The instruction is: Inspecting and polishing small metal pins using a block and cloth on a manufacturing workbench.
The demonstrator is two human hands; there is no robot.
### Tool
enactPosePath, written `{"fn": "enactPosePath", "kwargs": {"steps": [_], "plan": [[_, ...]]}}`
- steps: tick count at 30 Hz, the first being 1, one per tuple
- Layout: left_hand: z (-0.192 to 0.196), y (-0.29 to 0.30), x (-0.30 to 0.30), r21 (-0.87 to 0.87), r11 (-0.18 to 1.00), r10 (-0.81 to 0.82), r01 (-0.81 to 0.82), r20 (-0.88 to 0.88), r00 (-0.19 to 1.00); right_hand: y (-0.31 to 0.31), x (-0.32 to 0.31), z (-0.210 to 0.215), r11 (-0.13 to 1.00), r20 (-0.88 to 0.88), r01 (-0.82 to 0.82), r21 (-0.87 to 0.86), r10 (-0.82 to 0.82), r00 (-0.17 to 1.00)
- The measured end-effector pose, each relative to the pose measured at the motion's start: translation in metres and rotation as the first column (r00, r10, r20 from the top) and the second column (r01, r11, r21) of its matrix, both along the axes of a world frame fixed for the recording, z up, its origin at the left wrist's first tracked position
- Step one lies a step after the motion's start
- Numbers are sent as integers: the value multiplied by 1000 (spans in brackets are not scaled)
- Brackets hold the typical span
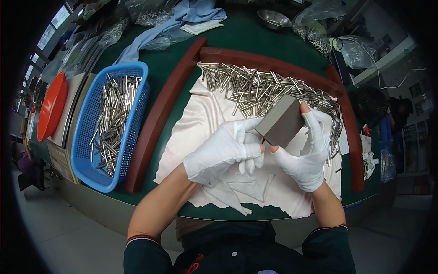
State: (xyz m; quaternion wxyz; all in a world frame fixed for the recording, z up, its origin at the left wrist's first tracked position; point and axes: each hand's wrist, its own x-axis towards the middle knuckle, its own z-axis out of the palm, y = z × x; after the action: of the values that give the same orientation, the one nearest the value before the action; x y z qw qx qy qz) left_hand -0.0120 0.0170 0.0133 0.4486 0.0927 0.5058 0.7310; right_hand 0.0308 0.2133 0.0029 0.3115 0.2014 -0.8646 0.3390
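The fingers (305, 109) of the right hand (305, 157) are closed around a flat grey metal block (281, 121), thumb tip at its lower corner and a bare fingertip showing through the cut-off white glove at its upper right edge; the block is held tilted just above the white cloth (200, 123), at the near edge of the heap of short steel pins (260, 89). The left hand (223, 150), also in a white glove, has its fingers curled narrowly against the block's lower left edge, touching it; whether they also pinch a pin there cannot be told. By the look of it the step in hand is working pins against or along the block, and the next move would call for a steady hold of the block while a pin is drawn from the heap close behind it. The heap lies inside a curved dark red wooden rail (159, 114) on the green worktop (237, 39). To the left stands a blue plastic basket (86, 150) with more pins, and beyond it an orange-red dish (51, 106). Farther back lie clear plastic bags (319, 27) of small metal parts, a steel bowl (273, 19) and a light blue garment (155, 34); no label is readable.
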Motion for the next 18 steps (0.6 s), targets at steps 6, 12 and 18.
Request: {"fn": "enactPosePath", "kwargs": {"steps": [6,12,18], "plan": [[-1,6,3,-59,998,1,-3,-29,1000,-2,0,0,1000,-3,0,15,0,1000],[-5,4,1,21,1000,-18,18,-7,1000,-1,1,-1,999,-7,36,37,-36,999],[-3,-2,-1,25,999,42,-41,-49,998,3,1,1,996,-57,32,83,-27,998]]}}
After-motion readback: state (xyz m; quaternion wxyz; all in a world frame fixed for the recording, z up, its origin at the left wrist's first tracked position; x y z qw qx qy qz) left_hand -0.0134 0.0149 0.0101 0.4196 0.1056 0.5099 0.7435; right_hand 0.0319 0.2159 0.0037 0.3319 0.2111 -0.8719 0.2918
